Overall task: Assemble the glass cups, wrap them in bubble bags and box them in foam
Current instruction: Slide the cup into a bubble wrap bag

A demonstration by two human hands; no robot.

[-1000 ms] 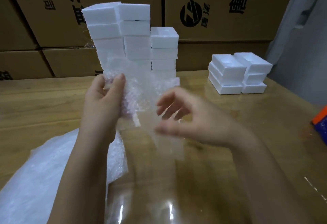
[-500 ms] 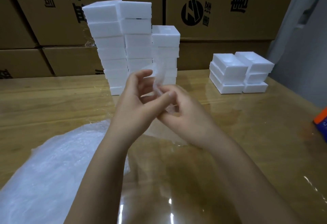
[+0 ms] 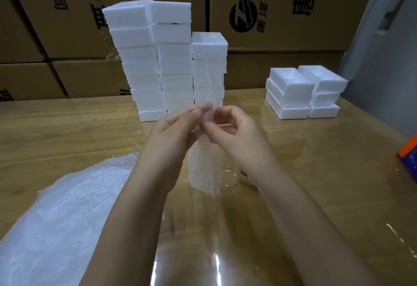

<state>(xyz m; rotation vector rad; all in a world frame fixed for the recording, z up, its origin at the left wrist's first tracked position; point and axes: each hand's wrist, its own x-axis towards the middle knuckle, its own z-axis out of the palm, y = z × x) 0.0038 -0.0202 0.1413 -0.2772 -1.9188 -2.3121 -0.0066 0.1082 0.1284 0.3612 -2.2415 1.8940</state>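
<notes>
Evidently the person is teasing a bubble bag (image 3: 203,168) open: the left hand (image 3: 171,127) and right hand (image 3: 232,127) each pinch it between thumb and fingertips, and it hangs above the table (image 3: 316,173). What looks like a clear glass cup (image 3: 229,176) stands just behind its lower end. Rubbing the two layers apart and spreading them wide should let the cup slide in cleanly.

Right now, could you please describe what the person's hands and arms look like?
Both the left hand and the right hand are bare, with no gloves, rings or watch visible. The forearms are bare too, and no sleeve shows anywhere down to the bottom edge of the picture.
</notes>
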